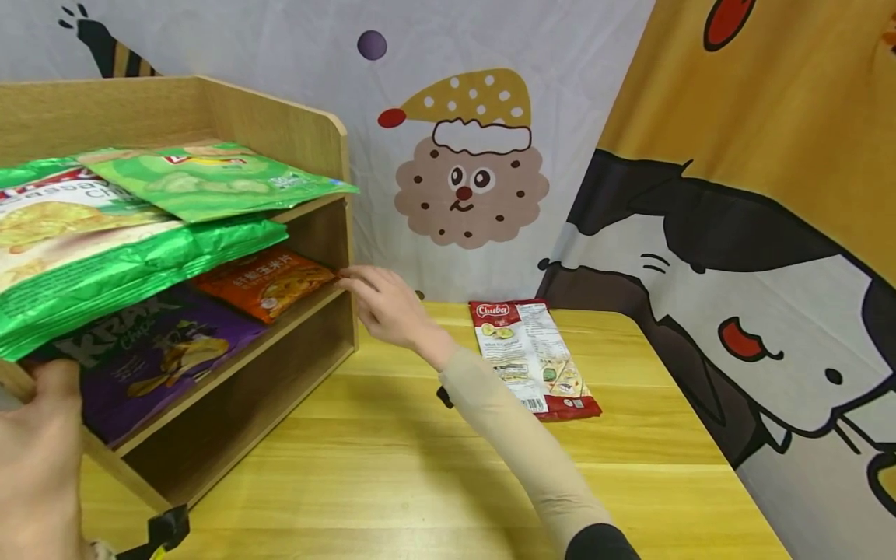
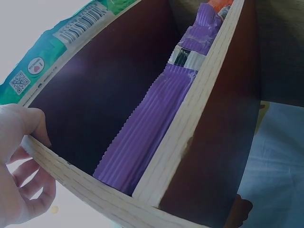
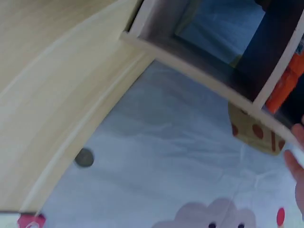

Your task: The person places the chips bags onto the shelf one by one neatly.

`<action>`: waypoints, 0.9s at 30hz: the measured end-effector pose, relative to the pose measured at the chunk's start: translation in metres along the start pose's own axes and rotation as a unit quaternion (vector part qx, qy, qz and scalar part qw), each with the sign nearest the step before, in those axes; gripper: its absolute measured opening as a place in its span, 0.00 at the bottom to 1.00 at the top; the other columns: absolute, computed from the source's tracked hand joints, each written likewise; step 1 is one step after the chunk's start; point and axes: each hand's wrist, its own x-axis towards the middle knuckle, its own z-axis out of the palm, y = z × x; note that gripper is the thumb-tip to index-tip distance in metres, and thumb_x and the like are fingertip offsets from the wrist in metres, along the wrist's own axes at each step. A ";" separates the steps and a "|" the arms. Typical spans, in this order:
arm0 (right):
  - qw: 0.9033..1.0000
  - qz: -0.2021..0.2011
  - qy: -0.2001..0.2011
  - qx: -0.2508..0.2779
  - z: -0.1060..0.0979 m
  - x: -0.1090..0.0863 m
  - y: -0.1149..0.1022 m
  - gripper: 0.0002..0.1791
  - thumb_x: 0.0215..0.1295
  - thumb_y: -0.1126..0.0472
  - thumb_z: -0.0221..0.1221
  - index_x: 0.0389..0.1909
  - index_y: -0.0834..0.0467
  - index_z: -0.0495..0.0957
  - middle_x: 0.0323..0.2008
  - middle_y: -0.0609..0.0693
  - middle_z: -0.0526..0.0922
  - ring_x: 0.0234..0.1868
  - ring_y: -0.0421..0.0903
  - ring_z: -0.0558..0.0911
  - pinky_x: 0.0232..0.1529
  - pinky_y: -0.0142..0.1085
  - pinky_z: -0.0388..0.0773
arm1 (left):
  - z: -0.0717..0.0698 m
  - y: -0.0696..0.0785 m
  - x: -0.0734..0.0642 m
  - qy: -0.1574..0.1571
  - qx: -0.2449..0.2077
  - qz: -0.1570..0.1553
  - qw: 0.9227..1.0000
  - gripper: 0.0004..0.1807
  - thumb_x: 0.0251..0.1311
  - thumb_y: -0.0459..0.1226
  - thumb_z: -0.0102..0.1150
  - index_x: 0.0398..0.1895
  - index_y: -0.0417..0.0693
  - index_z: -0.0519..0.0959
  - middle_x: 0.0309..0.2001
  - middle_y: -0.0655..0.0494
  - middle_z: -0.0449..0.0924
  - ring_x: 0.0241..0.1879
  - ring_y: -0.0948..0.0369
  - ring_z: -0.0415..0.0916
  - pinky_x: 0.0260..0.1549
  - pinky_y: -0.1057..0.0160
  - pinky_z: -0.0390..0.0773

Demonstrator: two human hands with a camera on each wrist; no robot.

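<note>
A wooden shelf rack (image 1: pixel 308 140) stands at the table's left. Two green chip bags (image 1: pixel 210 183) lie on its upper shelf. An orange snack bag (image 1: pixel 269 284) and a purple chip bag (image 1: pixel 150 354) lie on the middle shelf. My left hand (image 1: pixel 42 435) grips the rack's near side panel, thumb on one face and fingers on the other, as the left wrist view shows beside the purple bag (image 2: pixel 156 123). My right hand (image 1: pixel 364 288) reaches with straight fingers to the rack's far front edge, next to the orange bag (image 3: pixel 287 85). It holds nothing.
A red Chuba snack bag (image 1: pixel 535 358) lies flat on the yellow wooden table (image 1: pixel 434 482), right of my right forearm. The rack's bottom shelf looks empty. Printed cartoon cloth hangs behind the table and along its right side.
</note>
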 end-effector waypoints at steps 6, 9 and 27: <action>0.993 0.111 -0.044 -0.021 -0.014 -0.048 0.015 0.17 0.58 0.67 0.55 0.50 0.58 0.75 0.52 0.54 0.77 0.54 0.51 0.77 0.57 0.43 0.73 | -0.002 0.001 0.004 -0.005 0.004 0.005 1.000 0.27 0.52 0.31 0.41 0.41 0.83 0.58 0.17 0.73 0.50 0.15 0.75 0.39 0.18 0.71 0.45; 0.976 0.194 -0.092 -0.044 -0.016 -0.076 0.025 0.18 0.61 0.61 0.57 0.54 0.56 0.73 0.53 0.54 0.77 0.53 0.53 0.77 0.53 0.45 0.75 | -0.004 0.002 0.003 -0.015 0.005 0.006 1.000 0.28 0.54 0.31 0.41 0.45 0.83 0.62 0.14 0.65 0.49 0.13 0.75 0.37 0.14 0.71 0.43; 0.793 0.467 -0.366 -0.137 -0.012 -0.173 0.030 0.36 0.63 0.36 0.51 0.65 0.55 0.63 0.60 0.65 0.68 0.56 0.66 0.72 0.41 0.59 0.76 | -0.005 0.002 0.000 -0.020 -0.008 0.020 1.000 0.36 0.56 0.31 0.41 0.69 0.68 0.58 0.24 0.76 0.52 0.17 0.75 0.39 0.17 0.71 0.44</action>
